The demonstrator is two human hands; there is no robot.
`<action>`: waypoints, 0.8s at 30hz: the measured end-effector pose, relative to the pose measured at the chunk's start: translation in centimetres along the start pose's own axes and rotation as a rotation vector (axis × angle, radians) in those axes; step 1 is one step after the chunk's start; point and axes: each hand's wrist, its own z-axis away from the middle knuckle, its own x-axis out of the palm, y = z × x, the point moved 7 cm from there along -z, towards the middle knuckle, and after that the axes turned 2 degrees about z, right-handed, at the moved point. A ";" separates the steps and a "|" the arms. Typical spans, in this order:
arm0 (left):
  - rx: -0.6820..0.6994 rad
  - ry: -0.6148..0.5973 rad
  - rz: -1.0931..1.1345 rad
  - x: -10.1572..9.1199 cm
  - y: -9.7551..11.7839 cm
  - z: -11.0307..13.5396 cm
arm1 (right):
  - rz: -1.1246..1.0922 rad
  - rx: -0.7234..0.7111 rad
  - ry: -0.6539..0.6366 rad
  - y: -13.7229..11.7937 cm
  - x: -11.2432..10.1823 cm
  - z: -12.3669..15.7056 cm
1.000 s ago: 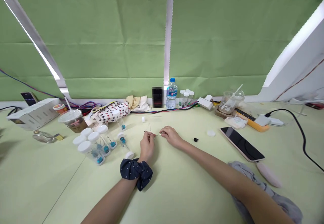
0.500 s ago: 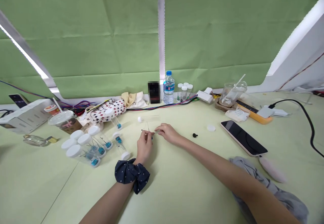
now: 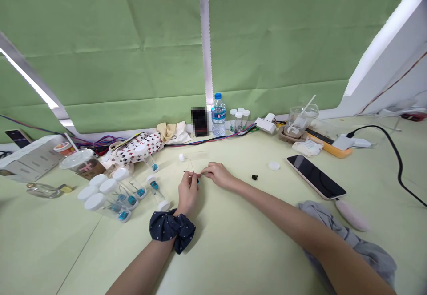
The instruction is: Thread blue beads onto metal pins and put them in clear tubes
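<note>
My left hand (image 3: pixel 187 193), with a dark dotted scrunchie (image 3: pixel 171 229) at the wrist, pinches a small part with thin wires (image 3: pixel 191 166) rising above the fingertips. One wire ends in a tiny black tip, and a bit of blue shows beside the fingers. Fingertips of my right hand (image 3: pixel 218 175) are closed right next to it, on something thin and too small to make out. Just beyond lies a clear tube (image 3: pixel 196 155) with a white cap. A small black knob-like piece (image 3: pixel 255 177) and a white round cap (image 3: pixel 274 165) are to the right.
Several white-capped clear tubes with blue parts (image 3: pixel 122 215) stand at left, near a drink cup (image 3: pixel 83 164). A water bottle (image 3: pixel 219 116) and cables are along the back. Rightward are a phone (image 3: pixel 315 177), a yellow meter (image 3: pixel 333 149) and grey cloth (image 3: pixel 347 237).
The whole view has shifted slightly, so things appear a little further left. Both hands keep nearly the same pose, fingertips still close together.
</note>
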 end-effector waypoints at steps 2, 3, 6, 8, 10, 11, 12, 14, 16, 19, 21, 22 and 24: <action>-0.003 0.002 -0.003 0.0 -0.1 0.0 | -0.001 0.008 -0.002 0.0 0.0 0.0; -0.006 0.002 -0.002 0.0 -0.1 0.0 | -0.003 0.011 -0.003 0.0 0.0 0.0; -0.014 0.008 0.008 0.0 -0.2 0.0 | -0.008 0.016 -0.008 0.0 -0.1 0.1; -0.018 0.018 0.022 -0.1 -0.2 0.0 | -0.007 0.016 -0.008 -0.1 -0.1 0.1; -0.025 0.021 0.038 -0.1 -0.2 0.0 | -0.002 0.019 -0.010 -0.1 -0.2 0.2; -0.027 0.019 0.045 -0.1 -0.2 0.0 | 0.000 0.020 -0.010 -0.2 -0.2 0.2; -0.027 0.018 0.053 -0.1 -0.3 -0.1 | 0.002 0.022 -0.010 -0.2 -0.2 0.3; -0.029 0.014 0.078 -0.1 -0.4 -0.1 | 0.000 0.026 -0.007 -0.3 -0.3 0.4; -0.045 0.010 0.113 0.0 -0.6 -0.2 | -0.005 0.025 -0.001 -0.4 -0.3 0.5; -0.076 0.015 0.187 -0.1 -0.7 -0.3 | -0.020 0.023 0.012 -0.5 -0.4 0.5; -0.090 0.022 0.253 -0.1 -0.7 -0.4 | -0.038 0.028 0.025 -0.5 -0.8 0.6; -0.103 0.022 0.291 -0.1 -0.7 -0.4 | -0.049 0.031 0.034 -0.5 -1.2 0.6; -0.130 0.012 0.371 0.0 -0.8 -0.4 | -0.070 0.030 0.056 -0.7 -2.0 0.8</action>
